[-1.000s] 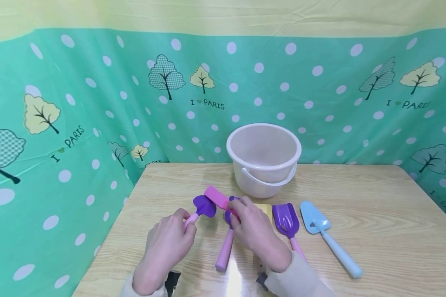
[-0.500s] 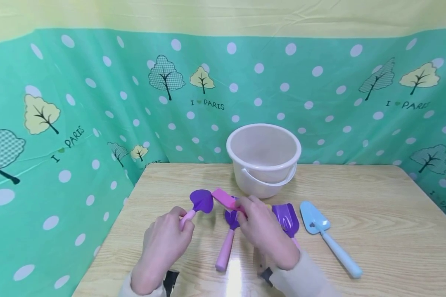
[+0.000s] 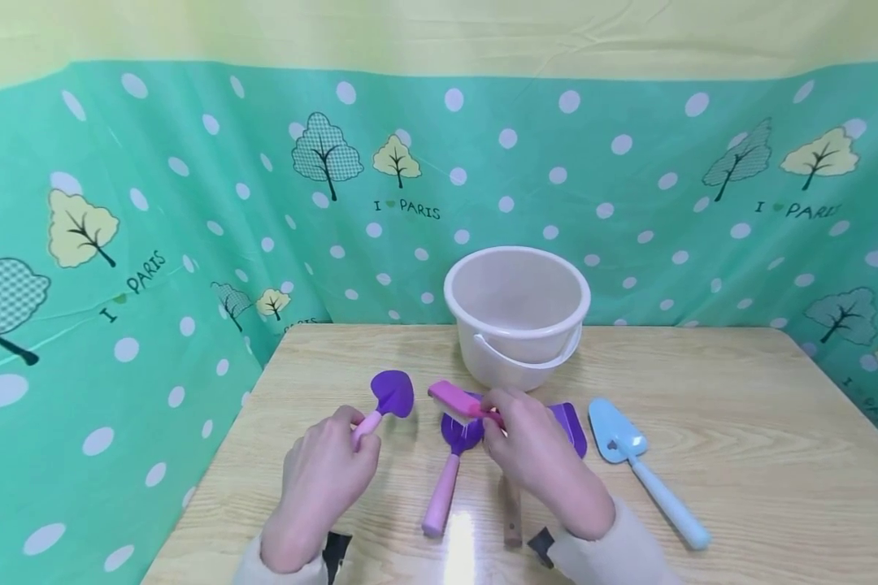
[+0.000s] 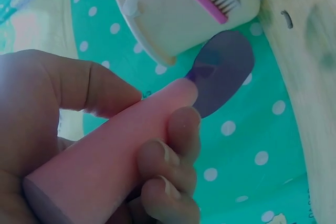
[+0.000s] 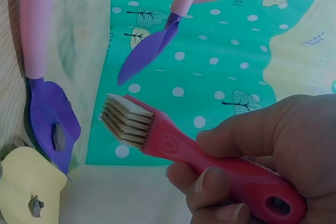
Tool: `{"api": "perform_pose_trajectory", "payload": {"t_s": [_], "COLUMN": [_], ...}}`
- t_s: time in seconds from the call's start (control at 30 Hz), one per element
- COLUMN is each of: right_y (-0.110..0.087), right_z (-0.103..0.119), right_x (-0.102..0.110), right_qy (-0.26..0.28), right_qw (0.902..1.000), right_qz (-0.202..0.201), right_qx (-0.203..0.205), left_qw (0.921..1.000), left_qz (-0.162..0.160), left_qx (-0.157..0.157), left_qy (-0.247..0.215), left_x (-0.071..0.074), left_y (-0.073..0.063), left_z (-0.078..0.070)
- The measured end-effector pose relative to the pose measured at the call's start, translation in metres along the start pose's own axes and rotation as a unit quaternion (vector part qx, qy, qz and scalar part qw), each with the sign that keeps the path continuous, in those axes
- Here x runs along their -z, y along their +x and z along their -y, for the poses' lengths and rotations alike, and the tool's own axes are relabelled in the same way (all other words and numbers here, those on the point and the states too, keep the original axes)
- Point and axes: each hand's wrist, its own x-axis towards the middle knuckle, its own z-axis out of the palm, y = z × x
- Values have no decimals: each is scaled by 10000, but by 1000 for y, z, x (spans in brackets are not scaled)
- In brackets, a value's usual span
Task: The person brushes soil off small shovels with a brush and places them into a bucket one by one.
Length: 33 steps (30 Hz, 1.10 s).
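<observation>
My left hand point(image 3: 329, 479) grips the pink handle of a small garden trowel point(image 3: 393, 393), its purple blade raised above the table. In the left wrist view, fingers and thumb wrap round that trowel's handle point(image 4: 110, 150). A pink brush point(image 3: 454, 398) is held by its handle in my right hand point(image 3: 537, 455). Pale stiff bristles point(image 5: 126, 121) show in the right wrist view, apart from the trowel blade point(image 5: 149, 51). Below the brush lies another purple trowel point(image 3: 442, 496) with a pink handle, partly covered by the brush head.
A white bucket point(image 3: 508, 375) stands at the back. Under my right forearm lie a wooden-handled tool point(image 3: 511, 520) and a purple shovel point(image 3: 571, 426), both partly hidden. A yellow blade point(image 5: 31, 182) shows in the right wrist view. To the right lies a light blue trowel point(image 3: 618, 431).
The brush has moved right, from overlapping the trowel blade in view to a gap beside it. My left hand has lifted the blade slightly and shifted it left.
</observation>
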Motion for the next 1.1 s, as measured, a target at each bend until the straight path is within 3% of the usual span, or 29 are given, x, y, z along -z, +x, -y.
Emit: {"api": "perform_pose_trajectory", "payload": {"t_s": [0.23,0.5,0.83,1.1], "right_y": [-13,-31,-47,-54], "right_z": [-5,-14,-28,-42], "right_x": [5,17,30,36], "right_qy": [-321,-485,-635,-834], "right_qw": [9992,9964,9971,9951], "right_qz": [-252,-606,-384,-486], "right_qx": [53,350,-171,-202], "left_qw": [9994,9990,9990,9981], "left_qz": [-260,-82,-133,-83], "left_qx": [14,105,-172,-389], "left_qy": [-232,-431,-390,-462], "left_x": [-9,-14,-14,-6], "left_y": [7,10,22,34], "left_z": [5,7,14,16]}}
